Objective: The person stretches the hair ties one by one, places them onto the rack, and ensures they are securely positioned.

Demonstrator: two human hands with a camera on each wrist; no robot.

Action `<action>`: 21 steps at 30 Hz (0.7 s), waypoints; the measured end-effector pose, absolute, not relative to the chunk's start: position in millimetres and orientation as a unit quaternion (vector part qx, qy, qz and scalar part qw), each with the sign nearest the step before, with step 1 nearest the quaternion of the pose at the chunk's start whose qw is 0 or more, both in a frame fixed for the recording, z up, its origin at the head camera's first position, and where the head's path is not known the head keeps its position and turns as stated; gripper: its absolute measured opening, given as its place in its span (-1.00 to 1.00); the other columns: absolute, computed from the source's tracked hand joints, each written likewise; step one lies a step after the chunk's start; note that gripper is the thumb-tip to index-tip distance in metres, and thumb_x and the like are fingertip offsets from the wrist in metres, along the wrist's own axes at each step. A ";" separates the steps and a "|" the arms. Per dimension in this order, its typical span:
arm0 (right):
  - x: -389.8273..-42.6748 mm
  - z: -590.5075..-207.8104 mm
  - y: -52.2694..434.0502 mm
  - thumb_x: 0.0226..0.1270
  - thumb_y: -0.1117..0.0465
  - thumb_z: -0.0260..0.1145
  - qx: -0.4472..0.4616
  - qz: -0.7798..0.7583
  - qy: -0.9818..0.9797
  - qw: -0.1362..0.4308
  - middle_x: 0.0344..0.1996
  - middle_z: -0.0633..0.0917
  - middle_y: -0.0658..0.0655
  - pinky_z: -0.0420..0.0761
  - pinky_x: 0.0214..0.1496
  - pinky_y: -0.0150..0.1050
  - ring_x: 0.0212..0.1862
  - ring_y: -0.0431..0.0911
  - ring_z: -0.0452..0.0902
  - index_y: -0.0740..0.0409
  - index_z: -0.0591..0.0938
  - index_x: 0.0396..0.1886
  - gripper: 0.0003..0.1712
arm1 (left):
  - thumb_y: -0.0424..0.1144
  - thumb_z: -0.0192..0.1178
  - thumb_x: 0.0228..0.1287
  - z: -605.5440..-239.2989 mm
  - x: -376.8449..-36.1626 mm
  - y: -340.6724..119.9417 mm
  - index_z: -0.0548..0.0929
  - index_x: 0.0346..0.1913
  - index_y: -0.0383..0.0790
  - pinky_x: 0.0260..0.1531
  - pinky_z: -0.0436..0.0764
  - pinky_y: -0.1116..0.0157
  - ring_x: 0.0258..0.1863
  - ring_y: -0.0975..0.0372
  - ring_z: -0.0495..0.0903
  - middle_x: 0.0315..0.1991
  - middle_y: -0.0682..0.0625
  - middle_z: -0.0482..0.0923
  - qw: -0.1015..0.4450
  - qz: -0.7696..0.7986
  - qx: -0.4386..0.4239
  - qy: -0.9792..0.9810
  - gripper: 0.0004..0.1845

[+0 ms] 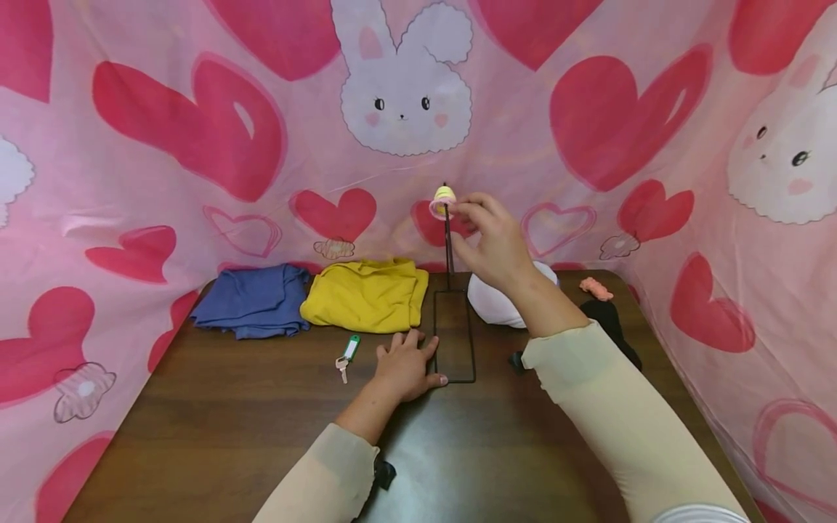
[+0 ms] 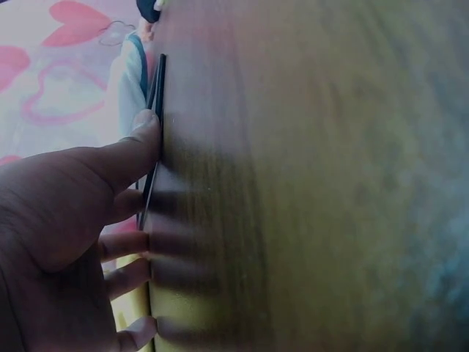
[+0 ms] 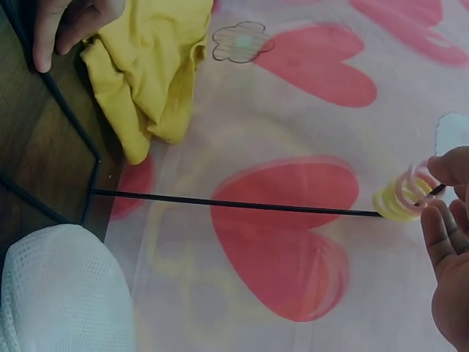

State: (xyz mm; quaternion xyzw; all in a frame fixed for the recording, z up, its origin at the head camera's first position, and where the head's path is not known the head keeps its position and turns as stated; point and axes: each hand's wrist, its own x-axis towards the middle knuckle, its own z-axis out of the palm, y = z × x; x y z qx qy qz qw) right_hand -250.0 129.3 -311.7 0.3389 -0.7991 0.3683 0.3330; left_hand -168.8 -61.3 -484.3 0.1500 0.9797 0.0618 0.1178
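Note:
A black wire stand (image 1: 472, 341) with a flat rectangular base and a tall thin post stands on the table. Near the post's top hang yellow coiled rings (image 1: 445, 192), with a pink coiled ring (image 3: 412, 185) in front of them. My right hand (image 1: 493, 243) is raised beside the top, thumb and fingers pinching the pink ring by the hook's tip. Low on the table, my left hand (image 1: 404, 367) rests with fingers spread, its thumb on the base wire. In the left wrist view, the left thumb (image 2: 143, 128) lies over the black bar and the other fingertips touch the tabletop.
Folded blue cloth (image 1: 251, 301) and yellow cloth (image 1: 366, 294) lie at the back left, a key with a green tag (image 1: 351, 349) before them. Right of the stand are a white mesh item (image 1: 490, 301), a black item (image 1: 611, 330) and a coral twisted bundle (image 1: 596, 288). A printed curtain (image 1: 405, 181) hangs behind.

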 end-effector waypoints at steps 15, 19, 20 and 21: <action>-222.3 -332.2 160.4 0.20 0.36 0.52 0.305 0.377 -0.817 0.314 0.01 0.67 0.16 0.68 -0.06 -0.07 -0.21 -0.05 0.65 0.23 0.71 0.12 -0.55 | 0.47 0.21 0.25 -481.9 -170.5 -60.8 0.28 0.61 0.23 0.17 0.30 -0.24 0.38 -0.04 0.21 0.54 -0.03 0.21 0.119 0.063 0.152 0.979 -0.08; -209.0 -344.8 176.9 0.15 0.36 0.57 0.305 0.370 -0.818 0.319 0.03 0.69 0.17 0.66 -0.05 -0.09 -0.22 -0.03 0.67 0.23 0.73 0.10 -0.52 | 0.46 0.21 0.26 -482.5 -170.0 -60.3 0.29 0.61 0.22 0.17 0.30 -0.24 0.38 -0.04 0.21 0.53 -0.04 0.21 0.119 0.066 0.153 0.979 -0.09; -205.8 -348.1 180.6 0.14 0.36 0.58 0.302 0.369 -0.819 0.319 0.04 0.70 0.16 0.65 -0.04 -0.12 -0.22 -0.03 0.67 0.21 0.73 0.10 -0.53 | 0.46 0.21 0.26 -482.9 -169.7 -60.2 0.29 0.61 0.22 0.17 0.30 -0.24 0.38 -0.04 0.21 0.53 -0.03 0.21 0.118 0.066 0.152 0.979 -0.09; -202.5 -351.5 184.2 0.14 0.36 0.58 0.301 0.368 -0.820 0.319 0.04 0.70 0.17 0.63 -0.04 -0.15 -0.21 -0.03 0.67 0.22 0.73 0.09 -0.53 | 0.46 0.21 0.26 -483.5 -169.2 -60.1 0.29 0.61 0.22 0.17 0.30 -0.24 0.38 -0.04 0.21 0.53 -0.03 0.22 0.116 0.065 0.150 0.980 -0.09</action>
